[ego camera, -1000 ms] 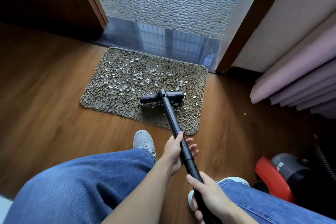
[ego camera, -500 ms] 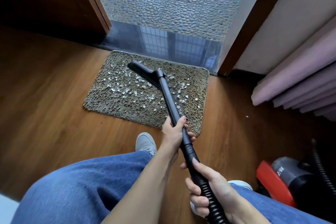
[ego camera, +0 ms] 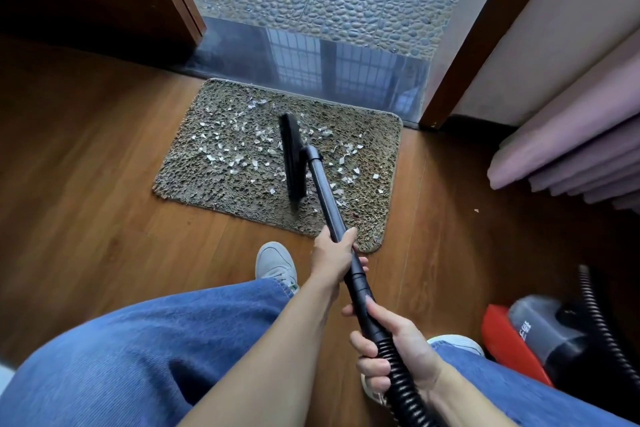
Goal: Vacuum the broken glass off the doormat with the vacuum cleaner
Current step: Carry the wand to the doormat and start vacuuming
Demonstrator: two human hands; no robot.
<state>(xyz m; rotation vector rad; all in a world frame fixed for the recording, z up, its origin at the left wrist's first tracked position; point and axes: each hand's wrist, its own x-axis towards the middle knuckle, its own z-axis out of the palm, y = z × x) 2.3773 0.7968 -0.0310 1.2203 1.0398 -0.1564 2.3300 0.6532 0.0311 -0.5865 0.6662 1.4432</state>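
Observation:
A shaggy brown doormat point(ego camera: 214, 191) lies on the wood floor before the doorway. White glass shards point(ego camera: 239, 152) are scattered over its middle and right side. The black vacuum wand point(ego camera: 327, 198) reaches out over the mat, its flat nozzle head point(ego camera: 292, 159) turned lengthwise, running front to back across the mat's middle. My left hand point(ego camera: 332, 255) grips the wand near the mat's front edge. My right hand point(ego camera: 391, 347) holds the wand's lower end, where the ribbed hose point(ego camera: 405, 388) starts.
The red and grey vacuum body point(ego camera: 530, 333) sits on the floor at the right, its hose looping behind it. Pink curtain folds point(ego camera: 571, 156) hang at the right. A dark glossy threshold point(ego camera: 311, 62) and pebbled floor lie beyond the mat. My grey shoe point(ego camera: 275, 262) stands near the mat.
The nozzle went from the mat's front right to its back left, then came back to the middle and twisted lengthwise. Both hands kept their grip.

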